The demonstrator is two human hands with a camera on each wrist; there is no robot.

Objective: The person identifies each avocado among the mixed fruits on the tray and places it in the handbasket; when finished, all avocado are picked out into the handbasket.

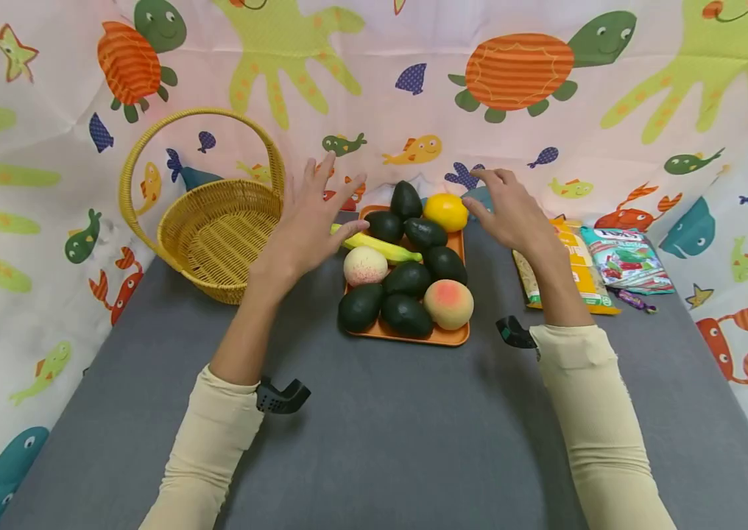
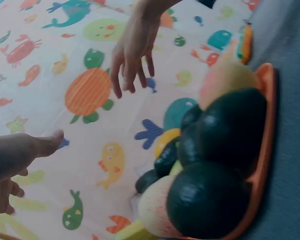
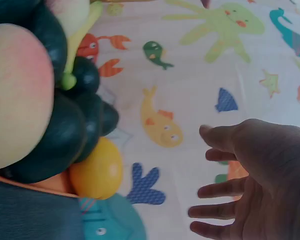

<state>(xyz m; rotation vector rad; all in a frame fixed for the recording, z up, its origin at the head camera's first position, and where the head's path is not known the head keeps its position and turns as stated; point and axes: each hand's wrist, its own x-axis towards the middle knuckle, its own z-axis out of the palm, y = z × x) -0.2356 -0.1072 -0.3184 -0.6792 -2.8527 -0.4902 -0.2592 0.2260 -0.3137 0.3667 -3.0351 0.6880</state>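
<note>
Spread fingers mark my left hand (image 1: 301,224), which hovers between the basket and the left side of an orange tray (image 1: 436,337). My right hand (image 1: 513,213) hangs in the air at the tray's back right, beside a lemon (image 1: 445,213), fingers loosely extended and holding nothing. Piled on the tray are several dark green avocados (image 1: 407,280), a pale speckled peach (image 1: 365,265), an orange-pink peach (image 1: 449,304) and a yellow banana (image 1: 390,249). The left hand overlaps the banana's far end in the head view. In the right wrist view, the right hand (image 3: 260,175) is apart from the fruit.
A yellow woven basket (image 1: 215,283) with a tall handle stands at the left on the grey table (image 1: 374,427). To the right lie a yellow bag (image 1: 582,265), a teal-and-pink packet (image 1: 629,258) and a purple wrapped candy (image 1: 635,300). A sea-animal curtain (image 1: 374,96) surrounds the table.
</note>
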